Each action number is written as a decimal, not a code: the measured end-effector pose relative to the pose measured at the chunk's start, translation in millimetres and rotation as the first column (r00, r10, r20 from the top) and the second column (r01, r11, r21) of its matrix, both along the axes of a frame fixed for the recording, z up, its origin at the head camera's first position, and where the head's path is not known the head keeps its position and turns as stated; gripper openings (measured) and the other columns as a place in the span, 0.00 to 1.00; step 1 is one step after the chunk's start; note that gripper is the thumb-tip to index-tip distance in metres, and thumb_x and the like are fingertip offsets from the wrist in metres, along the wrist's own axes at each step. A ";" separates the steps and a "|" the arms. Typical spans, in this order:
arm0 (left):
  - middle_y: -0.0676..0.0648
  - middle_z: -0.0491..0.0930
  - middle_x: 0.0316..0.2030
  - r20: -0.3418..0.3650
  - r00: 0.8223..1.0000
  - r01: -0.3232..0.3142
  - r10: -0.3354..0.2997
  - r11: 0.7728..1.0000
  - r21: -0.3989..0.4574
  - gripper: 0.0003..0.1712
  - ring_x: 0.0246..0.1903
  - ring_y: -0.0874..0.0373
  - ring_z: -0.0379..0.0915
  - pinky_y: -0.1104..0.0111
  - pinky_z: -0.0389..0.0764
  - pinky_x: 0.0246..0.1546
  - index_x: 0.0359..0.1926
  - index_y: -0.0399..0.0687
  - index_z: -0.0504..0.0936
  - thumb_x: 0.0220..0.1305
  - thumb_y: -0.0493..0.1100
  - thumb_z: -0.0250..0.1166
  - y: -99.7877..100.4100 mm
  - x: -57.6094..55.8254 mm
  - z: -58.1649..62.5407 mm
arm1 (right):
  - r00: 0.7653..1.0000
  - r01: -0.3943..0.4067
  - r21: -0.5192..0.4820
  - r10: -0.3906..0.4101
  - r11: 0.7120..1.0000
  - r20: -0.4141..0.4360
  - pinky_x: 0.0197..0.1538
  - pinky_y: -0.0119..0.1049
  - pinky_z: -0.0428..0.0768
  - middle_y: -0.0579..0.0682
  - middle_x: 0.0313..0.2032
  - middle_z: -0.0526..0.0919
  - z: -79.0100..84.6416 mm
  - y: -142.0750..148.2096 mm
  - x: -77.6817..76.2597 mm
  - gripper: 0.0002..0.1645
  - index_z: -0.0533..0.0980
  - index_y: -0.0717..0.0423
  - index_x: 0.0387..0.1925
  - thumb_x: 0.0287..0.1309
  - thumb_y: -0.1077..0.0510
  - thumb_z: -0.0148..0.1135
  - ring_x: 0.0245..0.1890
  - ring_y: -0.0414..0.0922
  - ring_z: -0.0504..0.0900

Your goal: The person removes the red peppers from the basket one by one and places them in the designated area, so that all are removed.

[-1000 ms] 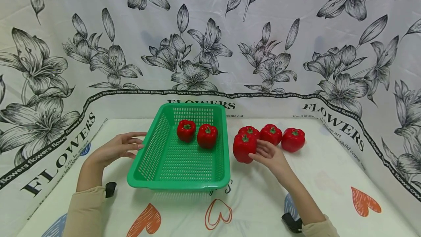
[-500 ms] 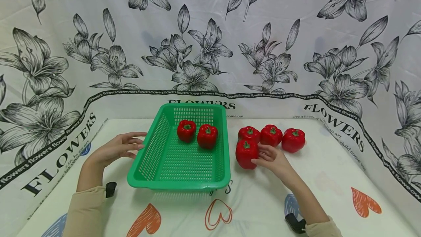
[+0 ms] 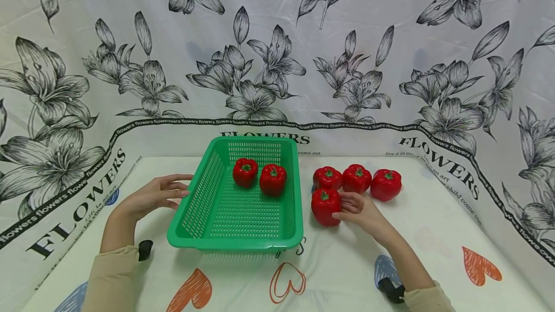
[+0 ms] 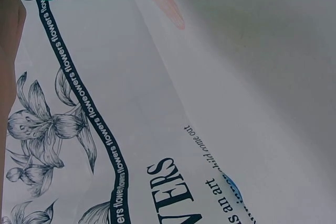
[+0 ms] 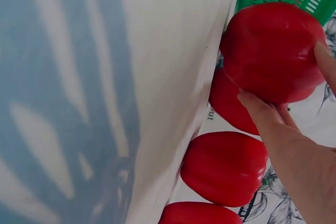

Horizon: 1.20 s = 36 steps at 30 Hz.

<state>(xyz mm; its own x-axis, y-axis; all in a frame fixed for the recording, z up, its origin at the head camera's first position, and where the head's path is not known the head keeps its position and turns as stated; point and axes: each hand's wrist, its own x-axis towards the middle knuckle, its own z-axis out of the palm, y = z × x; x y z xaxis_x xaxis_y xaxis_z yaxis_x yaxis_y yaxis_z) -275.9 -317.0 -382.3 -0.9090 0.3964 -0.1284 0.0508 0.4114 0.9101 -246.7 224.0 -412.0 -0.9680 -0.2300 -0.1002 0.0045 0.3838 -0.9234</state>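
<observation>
My right hand (image 3: 362, 215) holds a red bell pepper (image 3: 325, 208) with a green stem, just right of the green basket (image 3: 251, 243). Its thumb is at the near side and the fingers at the far right side; the right wrist view shows this pepper (image 5: 273, 51) between them. Two red bell peppers lie in the basket's far half, one left (image 3: 245, 173) and one right (image 3: 273, 180). At the basket's left rim is my left hand (image 3: 158, 194), fingers loosely extended and the fingertips against or just over the rim. Only a sliver of that hand shows in the left wrist view.
Behind my right hand stand three more red bell peppers in a row: a left one (image 3: 327, 177), a middle one (image 3: 357, 178) and a right one (image 3: 386, 185). A white cloth (image 3: 347, 273) with printed hearts covers the table. A flower-printed curtain (image 3: 277, 61) rises behind.
The right hand has brought its pepper downward and slightly toward me, a little to the right, with most of the movement in the first half second. The left hand and basket stay put.
</observation>
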 end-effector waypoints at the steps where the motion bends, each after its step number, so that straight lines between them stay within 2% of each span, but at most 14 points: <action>1: 0.49 0.77 0.52 0.000 1.000 0.001 -0.001 1.000 0.000 0.37 0.47 0.64 0.79 0.61 0.85 0.43 0.73 0.38 0.55 0.69 0.41 0.60 -0.1 -0.2 -0.1 | 1.000 -0.002 0.001 0.002 1.000 0.001 0.59 0.45 0.79 0.65 0.67 0.68 -0.3 0.3 -0.3 0.43 0.61 0.63 0.69 0.58 0.52 0.68 0.66 0.62 0.70; 9: 0.52 0.77 0.51 -0.004 1.000 0.008 -0.008 1.000 -0.002 0.36 0.47 0.65 0.78 0.61 0.84 0.43 0.73 0.38 0.55 0.70 0.41 0.59 -1.7 -0.9 -1.8 | 1.000 -0.022 0.011 0.022 1.000 -0.002 0.60 0.45 0.78 0.64 0.67 0.68 -4.9 4.0 -4.4 0.44 0.60 0.62 0.69 0.58 0.51 0.69 0.67 0.62 0.69; 14: 0.50 0.76 0.52 -0.001 1.000 0.006 -0.006 1.000 0.000 0.37 0.47 0.65 0.78 0.60 0.84 0.43 0.73 0.38 0.55 0.70 0.41 0.59 -1.0 -1.2 -1.2 | 1.000 -0.017 0.019 0.017 1.000 0.003 0.60 0.44 0.79 0.64 0.67 0.68 -4.4 8.0 -4.7 0.45 0.60 0.62 0.70 0.57 0.51 0.69 0.67 0.61 0.70; 23: 0.50 0.77 0.50 0.013 1.000 -0.003 0.002 1.000 0.019 0.37 0.46 0.63 0.79 0.59 0.84 0.43 0.73 0.38 0.55 0.69 0.41 0.60 0.8 0.0 -0.3 | 0.998 -0.055 0.000 0.055 0.998 0.004 0.61 0.43 0.77 0.66 0.67 0.67 -2.6 17.1 -2.5 0.44 0.59 0.66 0.70 0.59 0.53 0.68 0.68 0.63 0.67; 30: 0.50 0.77 0.51 0.012 1.000 -0.003 0.003 1.000 0.018 0.37 0.47 0.63 0.79 0.59 0.84 0.43 0.73 0.38 0.55 0.69 0.41 0.60 0.8 -0.5 -0.8 | 0.999 -0.045 0.019 0.045 0.999 0.010 0.63 0.41 0.76 0.63 0.68 0.66 -2.5 23.6 -1.2 0.44 0.60 0.62 0.70 0.58 0.52 0.68 0.69 0.62 0.66; 36: 0.50 0.77 0.52 0.005 1.000 -0.005 0.005 1.000 0.008 0.37 0.47 0.64 0.79 0.60 0.84 0.43 0.73 0.38 0.55 0.69 0.41 0.60 0.3 -0.8 -0.6 | 0.998 -0.062 0.048 0.063 0.997 -0.030 0.66 0.45 0.70 0.61 0.69 0.66 3.4 24.7 -0.5 0.45 0.59 0.60 0.71 0.57 0.49 0.68 0.71 0.61 0.64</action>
<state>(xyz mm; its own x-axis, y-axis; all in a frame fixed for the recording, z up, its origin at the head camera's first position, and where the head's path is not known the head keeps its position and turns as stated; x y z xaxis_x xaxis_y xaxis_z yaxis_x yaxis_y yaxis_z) -276.7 -316.7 -382.8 -0.9104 0.3931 -0.1294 0.0447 0.4042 0.9136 -247.2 248.7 -408.7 -0.9547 -0.2861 -0.0823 -0.0495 0.4253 -0.9037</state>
